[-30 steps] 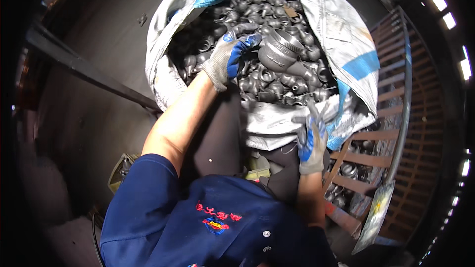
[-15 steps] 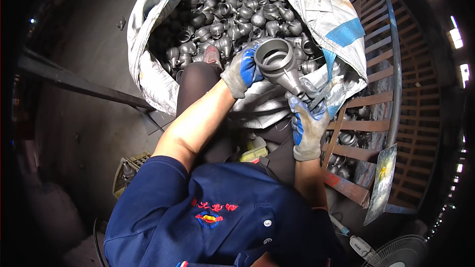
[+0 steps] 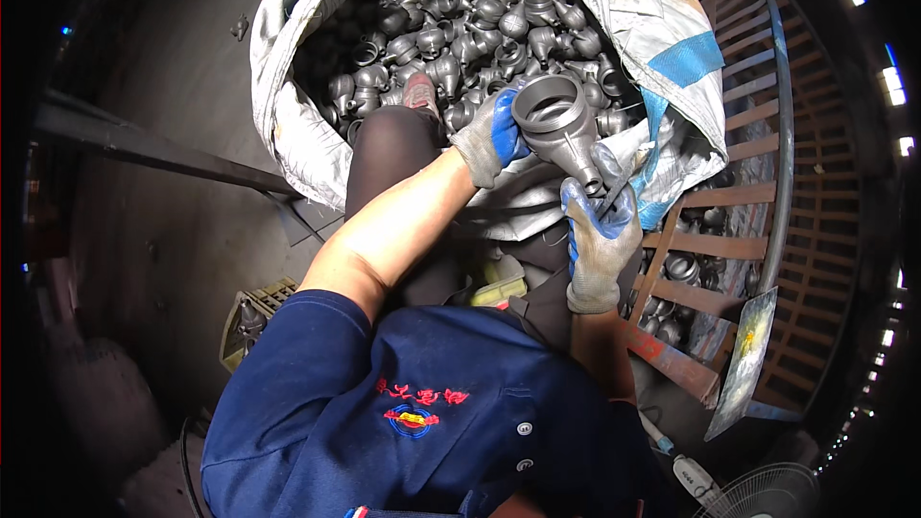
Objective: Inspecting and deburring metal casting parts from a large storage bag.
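Note:
Both my hands wear grey work gloves with blue coated fingers. My left hand (image 3: 494, 137) grips a grey cast metal fitting (image 3: 573, 139) by the side of its wide, ringed opening, which faces up toward me. The fitting narrows to a small tube end pointing at my right hand (image 3: 602, 245). That hand is closed on a flat, grey, file-like tool (image 3: 616, 194), held close beside the narrow end; whether the two touch I cannot tell. Beyond them a large white sack (image 3: 662, 67) with blue bands holds a heap of similar fittings (image 3: 513, 21).
A rusty slatted metal crate (image 3: 729, 245) with more fittings stands at the right. At lower left is a yellowish crate (image 3: 233, 341) with fittings in it. A dark metal bar (image 3: 163, 149) crosses the left side. A fan (image 3: 772, 494) stands at lower right.
The view has shifted slightly, so the sack and crate appear a little further right. Both hands keep hold of the fitting and the tool, with the fitting in nearly the same pose.

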`<action>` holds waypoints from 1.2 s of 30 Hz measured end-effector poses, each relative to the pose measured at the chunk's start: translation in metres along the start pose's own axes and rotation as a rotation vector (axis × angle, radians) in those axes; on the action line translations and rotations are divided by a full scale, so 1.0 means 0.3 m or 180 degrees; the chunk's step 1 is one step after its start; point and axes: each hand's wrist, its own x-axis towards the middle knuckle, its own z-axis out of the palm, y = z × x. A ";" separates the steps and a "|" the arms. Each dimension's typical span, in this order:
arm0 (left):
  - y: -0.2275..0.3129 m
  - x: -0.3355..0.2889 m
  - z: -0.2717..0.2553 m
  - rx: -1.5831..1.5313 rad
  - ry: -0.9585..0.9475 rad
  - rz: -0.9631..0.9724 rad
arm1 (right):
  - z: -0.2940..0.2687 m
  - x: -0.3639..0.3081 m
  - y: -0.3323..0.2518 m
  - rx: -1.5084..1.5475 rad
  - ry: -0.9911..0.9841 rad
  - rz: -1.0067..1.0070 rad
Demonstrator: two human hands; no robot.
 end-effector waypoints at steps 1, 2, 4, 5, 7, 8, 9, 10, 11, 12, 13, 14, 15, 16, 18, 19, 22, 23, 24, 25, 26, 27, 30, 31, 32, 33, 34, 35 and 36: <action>0.001 -0.001 0.007 -0.0173 0.0448 -0.0189 | -0.007 -0.001 0.005 -0.0004 0.0003 0.0003; 0.007 -0.016 0.001 0.0808 0.0033 0.0152 | -0.014 -0.003 0.006 0.0096 0.0032 -0.0035; -0.002 0.004 -0.033 0.1476 -0.0047 0.0606 | -0.037 -0.007 0.019 0.0268 0.0122 0.0054; -0.001 0.017 -0.038 0.2141 -0.0130 0.1057 | -0.054 -0.005 0.029 0.0259 0.0134 0.0056; 0.006 0.028 -0.053 0.3523 -0.0417 0.2032 | -0.080 -0.004 0.042 0.0468 0.0317 0.0466; 0.016 0.022 -0.042 0.2837 -0.0368 0.1520 | -0.077 -0.007 0.019 0.0490 0.0316 0.0732; 0.020 0.014 -0.028 0.2148 -0.0318 0.1010 | -0.081 -0.005 0.026 0.0479 0.0331 0.0736; 0.024 0.012 -0.008 0.2134 -0.0327 0.0998 | -0.088 -0.003 0.040 0.0591 0.0384 0.0867; 0.032 0.006 0.015 0.1008 -0.0292 0.0618 | -0.093 -0.003 0.052 0.0713 0.0422 0.1000; 0.039 0.003 0.030 -0.0117 -0.0251 0.0232 | -0.100 -0.002 0.058 0.0661 0.0407 0.1121; 0.043 0.005 0.033 -0.0120 -0.0249 0.0225 | -0.100 -0.001 0.055 0.0660 0.0413 0.1126; 0.048 0.008 0.034 -0.0223 -0.0154 0.0129 | -0.096 0.002 0.046 0.0800 0.0430 0.1155; 0.054 0.010 0.036 -0.0324 -0.0061 0.0033 | -0.094 0.004 0.042 0.0940 0.0449 0.1182; 0.060 0.005 0.041 -0.0433 -0.0132 -0.0010 | -0.101 0.008 0.045 0.0936 0.0461 0.1181; 0.068 0.004 0.050 -0.0435 -0.0092 -0.0043 | -0.121 0.015 0.052 0.1013 0.0318 0.1267; 0.069 0.005 0.051 -0.0433 -0.0045 -0.0066 | -0.121 0.017 0.053 0.1011 0.0330 0.1262; 0.044 0.010 -0.006 0.1325 -0.0210 0.0696 | -0.122 0.021 0.059 0.1123 0.0489 0.1256; 0.039 0.013 -0.020 0.3065 -0.0378 0.1488 | -0.127 0.022 0.066 0.1233 0.0495 0.1277; 0.028 0.021 -0.026 0.2729 -0.0193 0.1243 | -0.132 0.023 0.073 0.1343 0.0498 0.1298; 0.019 0.022 -0.035 0.2727 -0.0190 0.1244 | -0.141 0.020 0.082 0.1340 0.0495 0.1299; 0.022 0.021 -0.026 0.1906 -0.0171 0.0851 | -0.154 0.017 0.092 0.1553 0.0440 0.1302; 0.025 0.019 -0.016 0.1086 -0.0148 0.0457 | -0.163 0.016 0.098 0.1765 0.0384 0.1304; 0.049 -0.003 0.017 0.0851 -0.0048 0.0170 | -0.175 0.019 0.098 0.1682 0.0439 0.1472; 0.042 -0.003 0.026 0.0848 -0.0055 0.0168 | -0.174 0.020 0.100 0.1680 0.0445 0.1468; 0.035 -0.002 0.038 0.0476 0.0026 0.0172 | -0.168 0.022 0.104 0.1607 0.0651 0.1525; 0.032 -0.003 0.043 0.0104 0.0106 0.0176 | -0.164 0.024 0.108 0.1532 0.0857 0.1581; 0.037 -0.006 0.039 0.0106 0.0110 0.0180 | -0.164 0.027 0.112 0.1533 0.0852 0.1583; 0.044 -0.009 0.030 0.0234 0.0017 0.0104 | -0.166 0.030 0.116 0.1521 0.0920 0.1564; 0.049 -0.011 0.023 0.0363 -0.0075 0.0028 | -0.170 0.030 0.121 0.1509 0.0989 0.1545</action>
